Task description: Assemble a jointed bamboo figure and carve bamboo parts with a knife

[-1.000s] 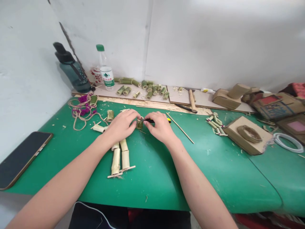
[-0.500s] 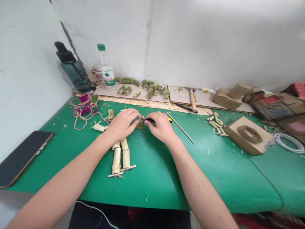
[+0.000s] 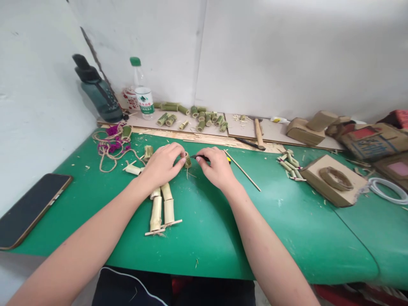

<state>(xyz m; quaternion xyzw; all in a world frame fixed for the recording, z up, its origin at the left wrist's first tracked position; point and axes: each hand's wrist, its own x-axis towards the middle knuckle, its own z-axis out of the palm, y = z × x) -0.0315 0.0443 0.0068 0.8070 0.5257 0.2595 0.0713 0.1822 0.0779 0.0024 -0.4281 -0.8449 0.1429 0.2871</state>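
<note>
A short piece of green bamboo (image 3: 188,161) is gripped at its left side by the fingertips of my left hand (image 3: 165,165). My right hand (image 3: 216,166) is closed around a black and yellow knife (image 3: 204,158), whose thin blade points left and lies close to the bamboo's upper right edge. Thin shavings hang by the piece. Below my left hand lie jointed pale bamboo tubes (image 3: 156,212) with sticks across their lower ends, their upper part hidden under the hand. Another short bamboo piece (image 3: 148,153) stands just left of my left hand.
Twine (image 3: 110,163) with purple thread and a phone (image 3: 24,208) are at the left. Two bottles (image 3: 145,100) and cut bamboo pieces (image 3: 201,119) stand along the back. A hammer (image 3: 258,132), a thin stick (image 3: 242,171) and a cardboard block (image 3: 334,180) lie to the right.
My right hand and the knife have drawn back slightly to the right, so the blade now shows. The bamboo piece in my left hand has tilted and shifted a little.
</note>
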